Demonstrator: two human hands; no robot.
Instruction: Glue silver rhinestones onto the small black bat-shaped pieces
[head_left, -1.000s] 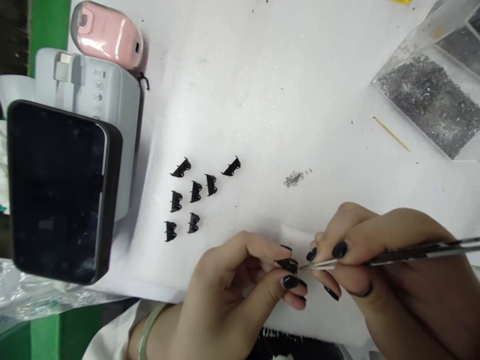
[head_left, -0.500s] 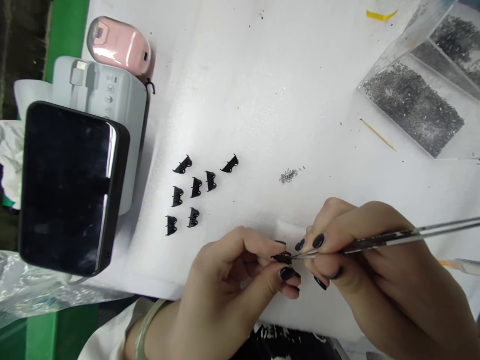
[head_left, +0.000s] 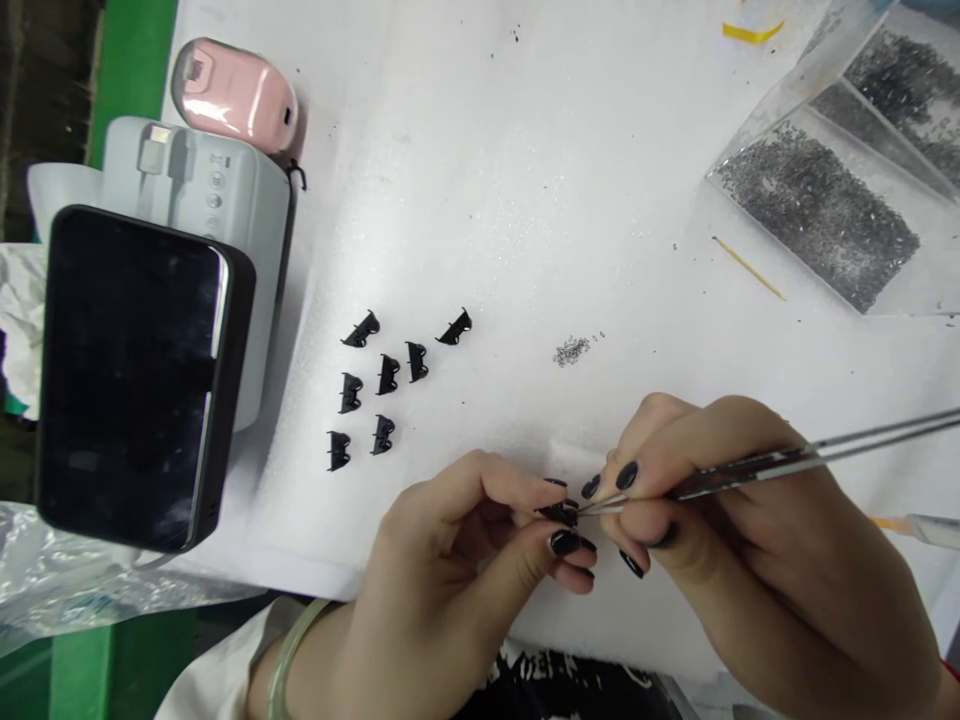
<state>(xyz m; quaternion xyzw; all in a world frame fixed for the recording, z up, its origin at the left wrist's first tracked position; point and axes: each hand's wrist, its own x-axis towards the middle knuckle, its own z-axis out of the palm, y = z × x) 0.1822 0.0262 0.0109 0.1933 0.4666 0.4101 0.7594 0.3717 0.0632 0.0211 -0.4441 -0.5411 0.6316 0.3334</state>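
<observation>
Left hand (head_left: 480, 560) pinches a small black clip (head_left: 559, 514) between thumb and fingertips, grip narrow and closed on it. Right hand (head_left: 720, 520) is closed on metal tweezers (head_left: 750, 466), tips touching the clip's right edge. Clip is dark, tiny, mostly hidden. Seven like clips (head_left: 382, 380) lie well beyond the left grip on the white tabletop (head_left: 525, 180); a bead cluster (head_left: 571, 350) lies beyond the tweezers' tips.

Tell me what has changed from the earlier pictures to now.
Little changed: the right hand brought the tweezers closer, so the tips now meet the small black clip pinched in the left hand. Both grips stayed; the seven clips on the white mat lie unmoved.
</observation>
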